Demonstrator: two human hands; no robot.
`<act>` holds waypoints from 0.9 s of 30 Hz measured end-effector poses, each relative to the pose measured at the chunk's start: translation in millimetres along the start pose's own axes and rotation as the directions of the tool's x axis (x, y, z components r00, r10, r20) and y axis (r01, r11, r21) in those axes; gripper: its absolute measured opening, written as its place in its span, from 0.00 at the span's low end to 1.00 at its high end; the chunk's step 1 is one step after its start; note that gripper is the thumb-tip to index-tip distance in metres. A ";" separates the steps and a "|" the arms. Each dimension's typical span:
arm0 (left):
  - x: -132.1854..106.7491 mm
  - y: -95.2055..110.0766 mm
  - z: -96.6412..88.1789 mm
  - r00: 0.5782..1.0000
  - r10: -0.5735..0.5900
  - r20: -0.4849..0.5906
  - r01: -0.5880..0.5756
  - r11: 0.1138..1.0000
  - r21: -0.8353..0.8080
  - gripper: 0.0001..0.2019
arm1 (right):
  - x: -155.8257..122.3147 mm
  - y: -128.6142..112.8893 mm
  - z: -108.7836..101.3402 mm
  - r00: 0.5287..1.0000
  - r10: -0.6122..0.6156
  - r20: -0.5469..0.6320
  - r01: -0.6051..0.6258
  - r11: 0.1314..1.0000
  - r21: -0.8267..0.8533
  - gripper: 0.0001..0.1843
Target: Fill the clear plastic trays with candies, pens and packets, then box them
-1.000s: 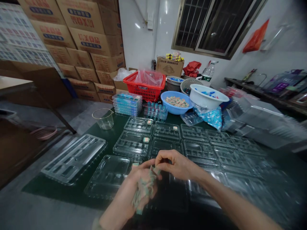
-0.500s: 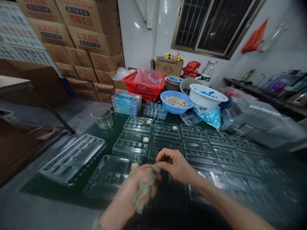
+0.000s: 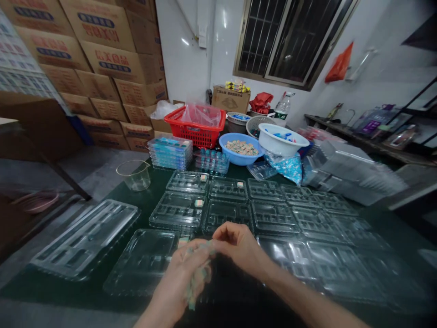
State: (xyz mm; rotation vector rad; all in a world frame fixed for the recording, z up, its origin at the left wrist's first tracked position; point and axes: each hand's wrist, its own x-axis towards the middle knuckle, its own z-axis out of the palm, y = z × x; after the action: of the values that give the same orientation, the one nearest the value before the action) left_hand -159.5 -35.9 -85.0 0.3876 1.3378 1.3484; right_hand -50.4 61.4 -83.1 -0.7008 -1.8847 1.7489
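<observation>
Over the near edge of the green surface (image 3: pixel 155 187), head view. My left hand (image 3: pixel 180 278) is curled shut around a bunch of small pastel pieces (image 3: pixel 198 278), motion-blurred, so single pieces cannot be told apart. The bunch's long axis runs away from me, tilted slightly right: its lower end hangs toward me below the palm, its far end points at the trays. My right hand (image 3: pixel 241 246) meets that far end, thumb and forefinger pinched closed on it, other fingers folded. The hands are touching.

Clear trays (image 3: pixel 225 212) fill the surface ahead and to the right, edge to edge. One empty tray (image 3: pixel 143 262) lies just beside my left hand; a longer tray (image 3: pixel 85 239) lies at the left edge. Bare dark surface shows directly under the hands. Blue bowl (image 3: pixel 241 148), white bowl (image 3: pixel 282 139) and red basket (image 3: pixel 194 125) stand well apart, at the far side.
</observation>
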 end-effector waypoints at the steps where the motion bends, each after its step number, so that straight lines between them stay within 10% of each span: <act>1: 0.9 -1.3 -0.4 1.000 -0.016 0.003 0.016 1.000 0.002 0.12 | -1.9 -0.8 -0.4 1.000 0.012 0.007 -0.012 1.000 0.027 0.05; 5: 4.0 -1.7 0.2 0.996 -0.074 0.039 0.076 0.997 -0.034 0.14 | -0.8 -0.2 -22.9 0.999 0.043 0.008 -0.043 0.999 -0.008 0.09; 13: 7.8 4.5 0.4 0.994 -0.107 0.001 0.106 0.986 -0.130 0.15 | 53.6 41.7 -117.4 0.934 -0.075 -0.350 -0.132 0.838 -0.530 0.08; 27: 5.6 5.5 1.9 0.993 -0.112 -0.022 0.108 0.982 -0.156 0.12 | 50.6 43.3 -90.2 0.919 -0.192 -0.344 -0.275 0.312 -0.909 0.07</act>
State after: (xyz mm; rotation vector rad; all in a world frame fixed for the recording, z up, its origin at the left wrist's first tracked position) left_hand -162.1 -28.7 -82.4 0.1858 1.2518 1.3593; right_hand -27.9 165.1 -119.6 -1.3874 -2.4609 0.1530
